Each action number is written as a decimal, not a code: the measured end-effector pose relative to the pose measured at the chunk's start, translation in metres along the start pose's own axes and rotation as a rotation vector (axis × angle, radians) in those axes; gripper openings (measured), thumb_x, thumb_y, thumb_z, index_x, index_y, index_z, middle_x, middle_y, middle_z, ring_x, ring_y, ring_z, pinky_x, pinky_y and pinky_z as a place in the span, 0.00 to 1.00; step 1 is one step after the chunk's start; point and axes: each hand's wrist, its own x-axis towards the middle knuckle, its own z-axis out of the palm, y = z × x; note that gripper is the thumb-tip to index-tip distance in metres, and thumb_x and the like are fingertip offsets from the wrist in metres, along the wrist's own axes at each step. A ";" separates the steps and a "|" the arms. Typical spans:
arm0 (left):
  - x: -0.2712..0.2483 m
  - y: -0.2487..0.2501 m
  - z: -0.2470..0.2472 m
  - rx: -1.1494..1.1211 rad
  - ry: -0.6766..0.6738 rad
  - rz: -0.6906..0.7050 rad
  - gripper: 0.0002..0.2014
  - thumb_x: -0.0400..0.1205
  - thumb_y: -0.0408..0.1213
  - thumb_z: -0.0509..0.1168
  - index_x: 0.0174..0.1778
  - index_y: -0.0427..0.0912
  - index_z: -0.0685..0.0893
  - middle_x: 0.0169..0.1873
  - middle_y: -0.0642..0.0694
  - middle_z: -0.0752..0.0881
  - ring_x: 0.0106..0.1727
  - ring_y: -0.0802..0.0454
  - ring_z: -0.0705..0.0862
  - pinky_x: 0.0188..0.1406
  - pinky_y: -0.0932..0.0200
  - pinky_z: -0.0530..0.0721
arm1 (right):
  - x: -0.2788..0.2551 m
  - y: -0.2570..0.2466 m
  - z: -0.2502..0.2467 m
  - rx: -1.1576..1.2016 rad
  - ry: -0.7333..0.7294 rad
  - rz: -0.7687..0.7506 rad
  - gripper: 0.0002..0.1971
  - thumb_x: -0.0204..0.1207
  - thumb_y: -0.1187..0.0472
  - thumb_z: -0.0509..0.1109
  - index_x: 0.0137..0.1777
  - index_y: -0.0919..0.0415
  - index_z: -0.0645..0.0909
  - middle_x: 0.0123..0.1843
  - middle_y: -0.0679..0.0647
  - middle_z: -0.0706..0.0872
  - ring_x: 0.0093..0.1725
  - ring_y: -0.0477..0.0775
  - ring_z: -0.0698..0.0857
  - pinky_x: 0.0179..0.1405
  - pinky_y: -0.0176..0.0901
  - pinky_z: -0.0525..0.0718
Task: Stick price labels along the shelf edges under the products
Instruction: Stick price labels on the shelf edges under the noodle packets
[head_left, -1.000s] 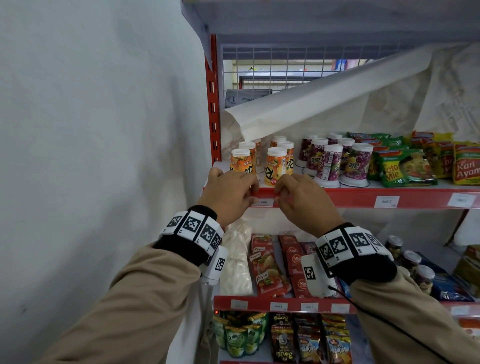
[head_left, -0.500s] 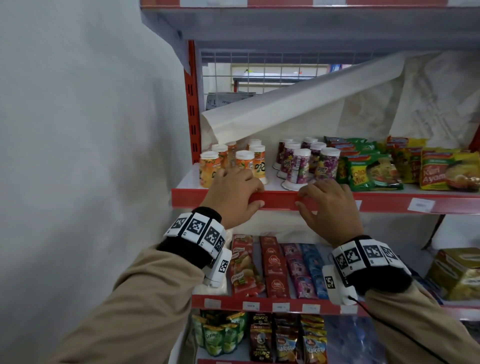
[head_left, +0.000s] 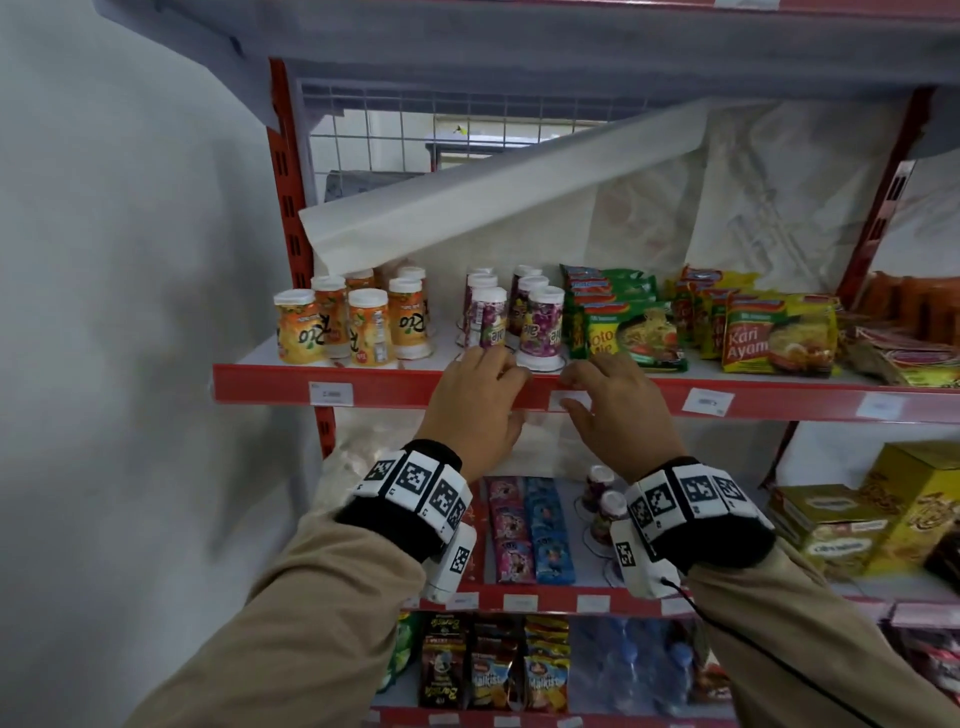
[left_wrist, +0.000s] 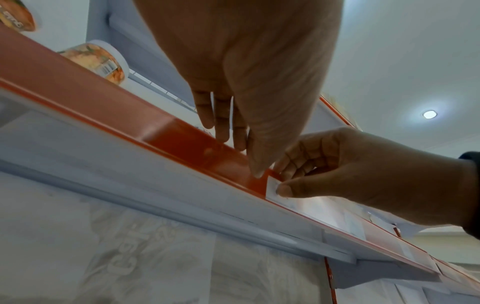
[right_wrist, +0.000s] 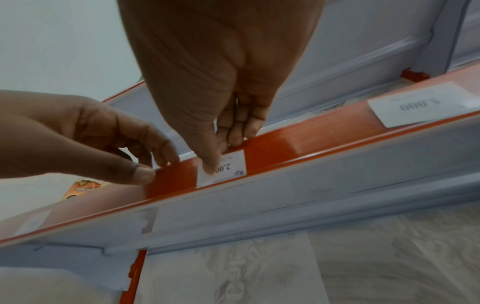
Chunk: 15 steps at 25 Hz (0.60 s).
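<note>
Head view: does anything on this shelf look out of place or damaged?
Yes. The white backing paper behind the drink cups has come loose at its top left and folded forward, exposing the wire grid.

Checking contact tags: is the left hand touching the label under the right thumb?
No, the left hand pinches the red strip beside the label, with bare strip between them.

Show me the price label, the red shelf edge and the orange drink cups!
price label (right_wrist: 233, 167): right wrist view, on its printed part, right of centre.
red shelf edge (head_left: 270, 384): head view, on its bare left end.
orange drink cups (head_left: 367, 332): head view, on the front cup's label.
</note>
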 end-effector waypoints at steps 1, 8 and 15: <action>0.001 0.001 0.001 -0.014 0.023 -0.014 0.18 0.78 0.43 0.69 0.62 0.41 0.80 0.57 0.43 0.77 0.58 0.43 0.74 0.55 0.51 0.72 | 0.001 0.002 0.001 0.013 0.006 -0.016 0.12 0.67 0.65 0.79 0.50 0.62 0.83 0.46 0.60 0.85 0.49 0.65 0.80 0.46 0.52 0.79; 0.003 0.010 0.005 -0.056 0.071 -0.079 0.12 0.77 0.38 0.70 0.54 0.39 0.81 0.50 0.42 0.78 0.52 0.43 0.75 0.49 0.51 0.74 | 0.002 0.008 0.006 -0.008 -0.033 -0.110 0.09 0.70 0.66 0.73 0.49 0.64 0.82 0.47 0.61 0.83 0.49 0.65 0.77 0.47 0.55 0.78; 0.004 0.013 0.013 -0.124 0.152 -0.106 0.08 0.77 0.40 0.68 0.45 0.41 0.79 0.44 0.45 0.79 0.47 0.45 0.74 0.43 0.51 0.73 | 0.011 0.011 -0.002 0.338 -0.084 0.009 0.03 0.72 0.67 0.73 0.44 0.61 0.82 0.42 0.54 0.81 0.45 0.50 0.79 0.46 0.43 0.79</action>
